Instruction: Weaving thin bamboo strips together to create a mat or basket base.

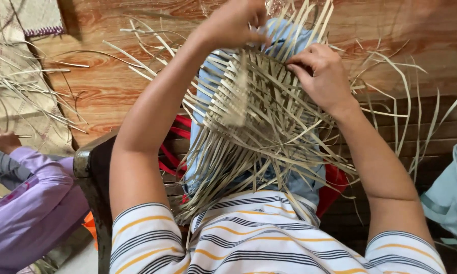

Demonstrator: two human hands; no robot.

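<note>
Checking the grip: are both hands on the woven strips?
Yes, the left hand pinches strips at the top of the weave, and the right hand presses on it.

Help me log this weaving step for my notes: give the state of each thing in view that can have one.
Woven mat: partly woven, loose strip ends hanging from its edges.
Left hand: closed, pinching strips at the mat's top edge.
Right hand: fingers curled, pressing on the weave.
Loose strips: scattered on the floor, unwoven.
Another person's hand: closed on a thin strip.
</note>
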